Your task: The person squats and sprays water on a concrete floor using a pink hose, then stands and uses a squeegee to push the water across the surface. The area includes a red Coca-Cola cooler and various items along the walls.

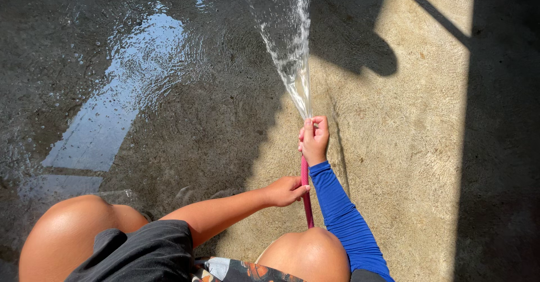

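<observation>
Pink hose [306,195] runs up between the knees; its end sits inside the right hand [314,140], fingers curled tight, thumb pressed over the mouth, fanning the water spray [292,51] forward. Left hand [287,191] pinches the hose lower down. Step: rinsing the wet concrete floor [169,119]. Next, I'd judge: keep thumb pressure, swing the nozzle end sideways.

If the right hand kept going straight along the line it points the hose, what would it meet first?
Only the water spray leaving the hose end. The right hand points up the picture; beyond it nothing solid shows on the wet concrete, as far as one view tells. The left hand sits behind.
</observation>
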